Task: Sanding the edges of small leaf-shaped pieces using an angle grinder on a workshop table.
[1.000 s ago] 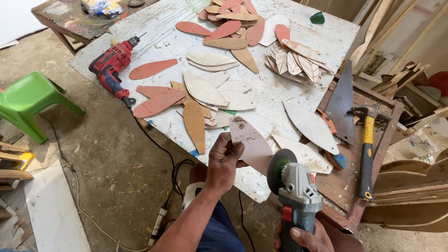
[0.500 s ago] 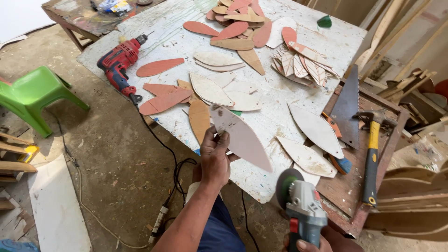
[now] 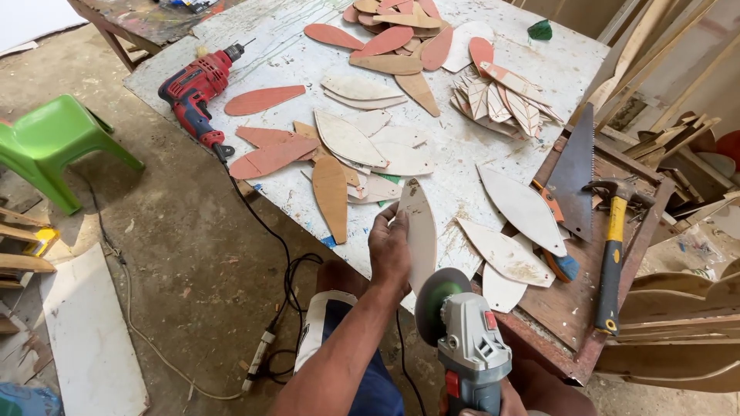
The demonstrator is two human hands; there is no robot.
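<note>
My left hand [image 3: 389,248] grips a leaf-shaped plywood piece [image 3: 420,231] by its long edge, holding it upright over the near edge of the white worktable [image 3: 293,54]. Just below it sits the disc of a grey angle grinder [image 3: 462,339], close to the piece's lower end. My right hand [image 3: 505,404] holds the grinder's body at the bottom of the view, mostly out of frame. Several more leaf-shaped cut-outs [image 3: 362,146], pale and reddish, lie spread across the table.
A red power drill [image 3: 196,88] lies at the table's left corner, its cord trailing to the floor. A handsaw [image 3: 574,173] and a yellow-handled hammer [image 3: 613,246] rest on the brown board at right. A green plastic stool [image 3: 54,142] stands at left. Wood offcuts pile at right.
My left hand has turned the plywood piece from flat and angled to upright and edge-on, and lowered it toward the grinder disc. The grinder has come up and forward.
</note>
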